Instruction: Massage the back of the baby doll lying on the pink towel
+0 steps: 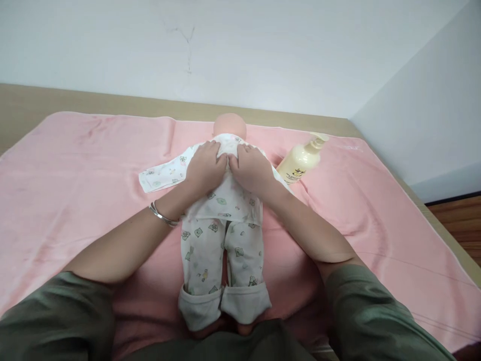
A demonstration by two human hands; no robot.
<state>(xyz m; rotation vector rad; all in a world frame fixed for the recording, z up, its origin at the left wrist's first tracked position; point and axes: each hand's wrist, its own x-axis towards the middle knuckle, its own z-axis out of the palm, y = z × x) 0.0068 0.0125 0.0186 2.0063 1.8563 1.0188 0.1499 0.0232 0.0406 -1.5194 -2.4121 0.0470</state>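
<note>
A baby doll (230,125) in a white printed top (235,203) and matching trousers (205,255) lies with its head away from me and its feet near me; no face shows. My left hand (206,165) rests on the left of its upper back, thumb towards the middle. On the right of the upper back lies my right hand (251,168), its thumb near the left one. Both hands press flat on the cloth, fingers bent over the shoulders and gripping nothing. The doll's left-side sleeve (163,174) stretches outward.
A pale yellow pump bottle (300,160) lies tilted just right of the doll. Beneath everything a pink sheet (93,185) covers a wooden table (124,102), which stands against a white wall. Another wall rises at the right.
</note>
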